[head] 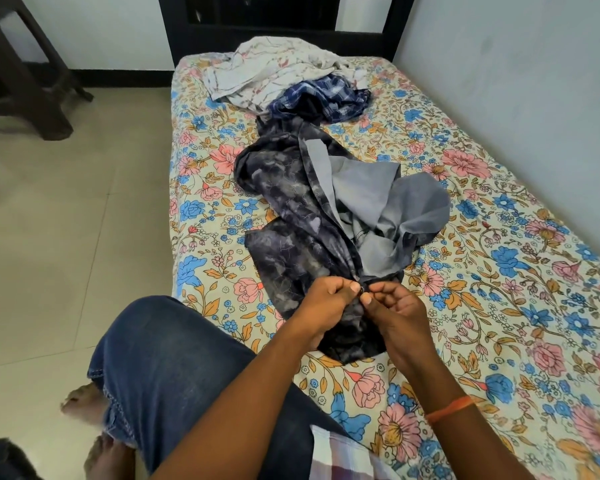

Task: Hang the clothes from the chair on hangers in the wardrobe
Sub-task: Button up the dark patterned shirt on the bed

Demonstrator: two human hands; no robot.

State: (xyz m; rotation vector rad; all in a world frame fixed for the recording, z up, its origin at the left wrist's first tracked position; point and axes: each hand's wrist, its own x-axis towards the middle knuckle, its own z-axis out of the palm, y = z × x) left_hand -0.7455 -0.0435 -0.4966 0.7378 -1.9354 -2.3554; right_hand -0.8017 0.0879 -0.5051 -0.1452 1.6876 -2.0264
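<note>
Item one, nearest us: our knee in blue jeans (160, 362), at the near left corner of the bed (499, 306), bare feet on the pale tiled floor (49, 220) below it.

Item two: our left hand (321, 306), fingers curled, pinching the near end of the dark patterned shirt (291, 209). Our right hand (394, 306), an orange band (449, 408) at its wrist, meets it fingertip to fingertip, pinching the same spot around what looks like a small dark button; too small to be sure.

Item three: that shirt, lying lengthwise along the middle of the bed, its grey inner side turned out on the right.

Item four: a blue checked garment (326, 100), crumpled, further up the bed, touching the shirt's far end.

Item five: a pale printed garment (274, 69), heaped near the bed's dark headboard (284, 22).

Item six: dark wooden furniture (21, 71), on the floor well left of the bed.
</note>
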